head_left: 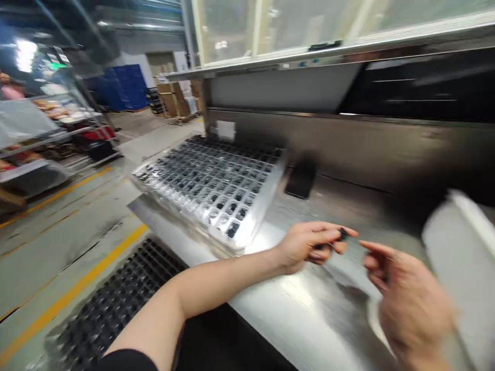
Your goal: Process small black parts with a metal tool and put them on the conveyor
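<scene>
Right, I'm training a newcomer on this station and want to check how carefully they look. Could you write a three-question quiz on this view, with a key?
1. Which of the person's hands pinches the small black piece?
2. True or false: the dark, phone-like slab lies on the metal bench, outside the pale compartment tray.
3. Fill in the missing word: the wide floor stripe nearest the bench is ____ in colour.

Key:
1. The left hand.
2. True.
3. Yellow.
</scene>
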A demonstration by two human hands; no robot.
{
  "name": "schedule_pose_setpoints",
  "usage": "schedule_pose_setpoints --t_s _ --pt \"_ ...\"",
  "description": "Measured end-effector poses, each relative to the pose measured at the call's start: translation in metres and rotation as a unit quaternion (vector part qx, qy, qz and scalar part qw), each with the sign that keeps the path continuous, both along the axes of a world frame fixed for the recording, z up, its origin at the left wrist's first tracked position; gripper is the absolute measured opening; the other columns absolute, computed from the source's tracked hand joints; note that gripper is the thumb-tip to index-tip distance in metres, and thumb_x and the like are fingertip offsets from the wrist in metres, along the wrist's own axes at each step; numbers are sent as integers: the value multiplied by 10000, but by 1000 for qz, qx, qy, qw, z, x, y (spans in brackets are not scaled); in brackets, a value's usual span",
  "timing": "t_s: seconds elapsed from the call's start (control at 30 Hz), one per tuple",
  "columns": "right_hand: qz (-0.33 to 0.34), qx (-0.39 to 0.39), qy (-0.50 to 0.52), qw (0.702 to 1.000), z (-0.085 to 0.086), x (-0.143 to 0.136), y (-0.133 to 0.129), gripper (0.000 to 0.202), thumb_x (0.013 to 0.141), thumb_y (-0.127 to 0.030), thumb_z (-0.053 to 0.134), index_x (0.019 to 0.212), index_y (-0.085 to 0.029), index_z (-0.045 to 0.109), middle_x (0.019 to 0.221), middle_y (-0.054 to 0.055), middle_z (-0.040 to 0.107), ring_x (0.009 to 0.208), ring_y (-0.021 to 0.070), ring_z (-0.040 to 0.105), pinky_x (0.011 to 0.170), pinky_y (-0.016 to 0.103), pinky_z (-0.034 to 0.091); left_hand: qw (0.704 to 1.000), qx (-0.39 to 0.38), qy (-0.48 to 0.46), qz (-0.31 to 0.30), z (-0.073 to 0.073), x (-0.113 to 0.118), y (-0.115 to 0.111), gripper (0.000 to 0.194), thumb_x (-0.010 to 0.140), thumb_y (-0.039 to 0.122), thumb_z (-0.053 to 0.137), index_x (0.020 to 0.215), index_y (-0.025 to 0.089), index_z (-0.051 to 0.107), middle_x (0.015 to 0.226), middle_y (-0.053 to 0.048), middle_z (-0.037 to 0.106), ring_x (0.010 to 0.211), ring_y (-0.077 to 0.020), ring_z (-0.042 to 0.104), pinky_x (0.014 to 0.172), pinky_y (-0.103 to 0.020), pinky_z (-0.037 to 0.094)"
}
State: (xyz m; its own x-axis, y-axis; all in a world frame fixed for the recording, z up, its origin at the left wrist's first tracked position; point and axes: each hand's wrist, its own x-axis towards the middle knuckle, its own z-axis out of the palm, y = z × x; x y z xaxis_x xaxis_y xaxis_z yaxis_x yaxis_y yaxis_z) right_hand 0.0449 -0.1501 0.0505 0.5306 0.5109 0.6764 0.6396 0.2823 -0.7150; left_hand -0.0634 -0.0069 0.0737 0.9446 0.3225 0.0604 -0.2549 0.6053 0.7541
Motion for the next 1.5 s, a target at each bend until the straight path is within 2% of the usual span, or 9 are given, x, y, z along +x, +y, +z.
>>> schedule_pose_setpoints --t_s 0.1,0.2,0.33,0.47,0.7,1.03,1.3,1.37,1.5 --pt "-79 -54 -53 994 3 -1 -6 416 1162 -497 512 928 -261 761 865 87 708 726 260 632 659 407 465 1000 -5 27 13 10 -7 -6 505 791 484 904 1115 128 755 769 11 584 445 -24 259 445 -213 94" --pt "-104 -81 -67 989 4 -3 -3 343 1164 -485 542 1203 -225 763 829 31 696 665 212 630 637 342 481 999 -2 40 16 12 -5 -11 525 796 472 918 1151 134 731 768 24 585 442 -17 274 451 -198 105" --pt "-94 -90 -61 990 7 -8 -6 454 1187 -438 498 1532 -153 574 760 -32 616 614 156 577 624 272 454 999 4 30 21 12 -5 -14 478 846 430 899 1179 132 730 783 15 603 460 -15 298 473 -187 152" --pt "-106 -96 -99 985 11 -11 -6 442 1176 -403 546 1530 -143 587 723 -56 554 573 128 501 607 246 418 999 8 20 24 12 -8 -13 454 875 412 879 1207 139 732 769 16 603 466 -18 282 479 -189 160" --pt "-114 -90 -123 982 11 -11 -3 453 1167 -407 590 1538 -148 613 675 -60 577 591 127 539 622 232 426 999 27 16 35 17 -9 -13 416 901 402 853 1209 145 742 746 12 599 497 -38 289 502 -202 203" --pt "-109 -92 -140 980 11 -10 -5 411 1169 -347 593 1548 -194 633 927 16 778 736 147 699 680 243 480 999 33 19 28 14 -9 -11 416 889 414 864 1177 135 752 738 13 589 486 -34 265 494 -206 176" --pt "-103 -88 -122 983 12 -8 -5 340 1170 -347 577 1463 -235 708 1274 68 768 918 190 761 816 284 559 999 34 18 27 16 -9 -12 390 889 404 872 1142 123 774 741 19 562 487 -26 293 500 -201 190" --pt "-97 -91 -117 984 12 -9 -5 353 1170 -347 575 1477 -221 696 1194 61 786 839 175 742 767 283 544 999 34 20 29 16 -9 -12 403 882 408 879 1151 125 780 743 17 566 488 -26 297 503 -201 195" --pt "-90 -102 -116 984 11 -11 -6 444 1169 -374 574 1569 -183 608 880 9 761 701 149 670 657 262 473 999 33 22 36 16 -9 -11 406 881 406 882 1166 132 788 736 14 576 487 -24 290 504 -203 186"
